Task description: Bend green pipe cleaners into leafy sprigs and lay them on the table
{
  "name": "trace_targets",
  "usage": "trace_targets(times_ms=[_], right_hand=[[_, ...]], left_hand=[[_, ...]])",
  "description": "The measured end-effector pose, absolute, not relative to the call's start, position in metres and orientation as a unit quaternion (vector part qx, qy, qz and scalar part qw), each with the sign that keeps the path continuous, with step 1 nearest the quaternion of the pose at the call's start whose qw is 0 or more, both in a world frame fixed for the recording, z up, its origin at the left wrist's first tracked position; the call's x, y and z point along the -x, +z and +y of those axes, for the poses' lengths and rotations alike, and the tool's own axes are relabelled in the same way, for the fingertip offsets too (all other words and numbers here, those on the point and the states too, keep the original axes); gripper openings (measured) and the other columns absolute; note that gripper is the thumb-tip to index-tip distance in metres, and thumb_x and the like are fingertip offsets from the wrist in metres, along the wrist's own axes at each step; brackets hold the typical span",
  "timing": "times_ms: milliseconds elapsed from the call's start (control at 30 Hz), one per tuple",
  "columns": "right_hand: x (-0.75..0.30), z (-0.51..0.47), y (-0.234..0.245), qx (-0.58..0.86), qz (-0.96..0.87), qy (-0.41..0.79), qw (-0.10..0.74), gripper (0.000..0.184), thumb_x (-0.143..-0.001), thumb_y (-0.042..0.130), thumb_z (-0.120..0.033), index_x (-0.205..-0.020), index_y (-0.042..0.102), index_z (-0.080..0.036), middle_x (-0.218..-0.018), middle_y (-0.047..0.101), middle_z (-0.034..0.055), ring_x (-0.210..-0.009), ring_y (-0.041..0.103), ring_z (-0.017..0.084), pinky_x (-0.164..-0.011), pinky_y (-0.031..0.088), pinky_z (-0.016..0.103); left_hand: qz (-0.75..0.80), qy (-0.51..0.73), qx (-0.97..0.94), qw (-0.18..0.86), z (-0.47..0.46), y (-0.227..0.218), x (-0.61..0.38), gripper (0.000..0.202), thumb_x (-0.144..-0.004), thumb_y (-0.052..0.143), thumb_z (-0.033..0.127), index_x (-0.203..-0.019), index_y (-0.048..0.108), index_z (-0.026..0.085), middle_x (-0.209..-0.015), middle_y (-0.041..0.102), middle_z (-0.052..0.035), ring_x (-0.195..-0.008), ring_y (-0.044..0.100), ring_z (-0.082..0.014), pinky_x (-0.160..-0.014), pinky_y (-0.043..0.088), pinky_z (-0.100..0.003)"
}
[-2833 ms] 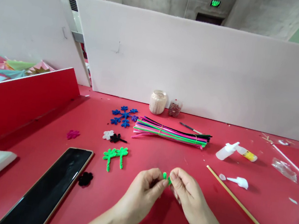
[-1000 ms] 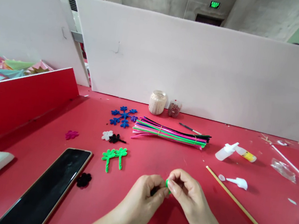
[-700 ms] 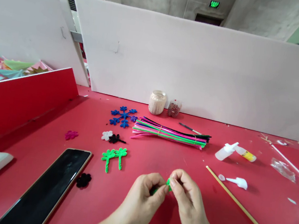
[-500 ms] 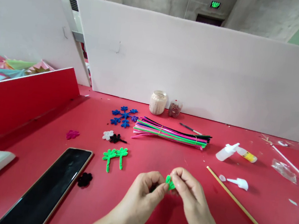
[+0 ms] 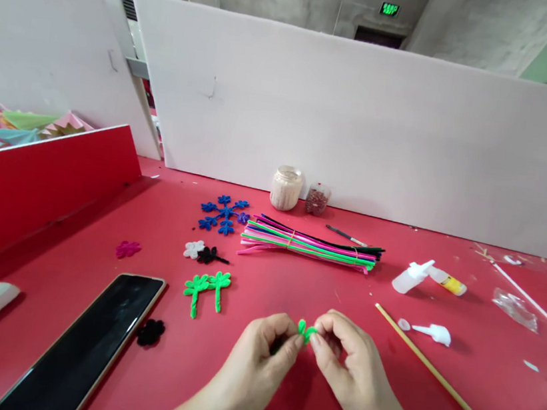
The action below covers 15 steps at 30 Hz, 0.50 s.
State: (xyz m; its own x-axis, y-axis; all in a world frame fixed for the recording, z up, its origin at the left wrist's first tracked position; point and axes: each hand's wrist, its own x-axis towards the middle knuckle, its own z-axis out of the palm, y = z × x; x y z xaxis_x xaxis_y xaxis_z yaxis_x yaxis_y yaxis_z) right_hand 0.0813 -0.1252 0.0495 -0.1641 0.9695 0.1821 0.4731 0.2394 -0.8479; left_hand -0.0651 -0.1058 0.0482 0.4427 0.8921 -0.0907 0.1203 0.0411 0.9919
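Observation:
A small looped piece of green pipe cleaner (image 5: 306, 332) is pinched between my two hands, low in the middle of the view. My left hand (image 5: 257, 364) grips its left side between thumb and forefinger. On the right side, my right hand (image 5: 352, 370) holds a loop the same way; the fingers hide part of the piece. Left of my hands lie two green pipe-cleaner flowers (image 5: 207, 287) with twisted stems. A black flower (image 5: 150, 333) rests by the phone. Beyond my hands lies a banded bundle of coloured pipe cleaners (image 5: 308, 244).
A phone (image 5: 84, 341) lies at the left. Blue flowers (image 5: 224, 213), white and black flowers (image 5: 204, 252) and a magenta flower (image 5: 128, 250) sit further back. Jars (image 5: 286, 188) stand by the white panel (image 5: 365, 123). Right: a glue bottle (image 5: 411, 277) and a wooden stick (image 5: 433, 369).
The green piece has turned in my fingers, and its loops now stand apart. My right hand has shifted slightly, with its fingers more curled. The whole view has moved a little.

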Motion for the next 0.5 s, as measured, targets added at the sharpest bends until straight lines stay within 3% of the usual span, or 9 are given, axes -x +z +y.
trace_targets(times_ms=[100,267,500], right_hand=[[-0.084,-0.125,0.048,0.527,-0.697,0.305,0.379,0.013,-0.083,0.043,-0.021,-0.07,0.045,-0.019,-0.065,0.044,-0.0026,-0.059,0.044,0.011,-0.055,0.038,0.021],[-0.094,-0.126,0.052,0.51,-0.696,0.306,0.402,0.011,-0.084,0.042,-0.019,-0.09,0.051,-0.021,-0.083,0.055,0.0013,-0.072,0.052,0.013,-0.064,0.043,0.022],[-0.098,-0.125,0.053,0.432,-0.774,0.249,0.391,0.014,-0.078,0.052,-0.013,-0.09,0.055,-0.021,-0.081,0.056,0.0017,-0.072,0.054,0.013,-0.065,0.046,0.023]], left_hand=[[0.416,0.337,-0.606,0.589,-0.105,0.047,0.065,0.024,-0.079,0.042,0.029,-0.06,0.039,0.016,-0.057,0.03,0.0054,-0.055,0.026,-0.0089,-0.05,0.024,-0.022],[0.397,0.317,-0.592,0.625,-0.104,0.045,0.068,0.025,-0.079,0.043,0.034,-0.063,0.043,0.015,-0.057,0.031,0.0052,-0.054,0.024,-0.0086,-0.049,0.022,-0.022],[0.393,0.292,-0.566,0.663,-0.102,0.049,0.07,0.028,-0.077,0.047,0.038,-0.064,0.046,0.014,-0.055,0.03,0.0061,-0.052,0.021,-0.0081,-0.047,0.018,-0.023]])
